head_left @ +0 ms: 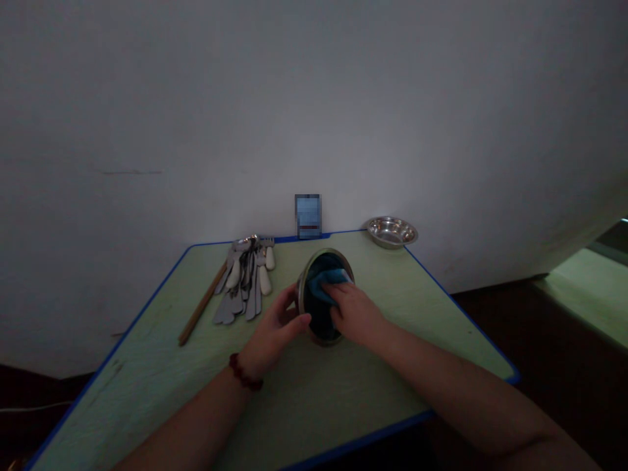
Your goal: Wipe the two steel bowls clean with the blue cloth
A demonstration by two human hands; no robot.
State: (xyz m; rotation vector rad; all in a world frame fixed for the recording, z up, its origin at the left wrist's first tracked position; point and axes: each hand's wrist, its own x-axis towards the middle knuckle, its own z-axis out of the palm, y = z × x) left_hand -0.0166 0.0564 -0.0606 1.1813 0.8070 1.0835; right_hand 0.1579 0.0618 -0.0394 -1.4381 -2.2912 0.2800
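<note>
A round metal bowl (346, 260) is tilted on its side above the middle of the table, its dark inside facing me. My left hand (280, 325) grips its left rim, thumb in front and fingers behind; a dark red bracelet circles that wrist. Inside the bowl, my right hand (356, 311) presses a blue-green cloth (321, 286) against the inner wall, with the fingers partly buried in the cloth. The bowl's underside and the left fingertips are hidden.
Left of the bowl lies a pile of cutlery (248, 281), beside a long wooden stick (201, 311). A shallow metal bowl (392, 233) stands at the back right corner. A blurred, screen-like panel (308, 216) leans on the wall. Blue edging (483, 338) borders the pale green table (314, 405).
</note>
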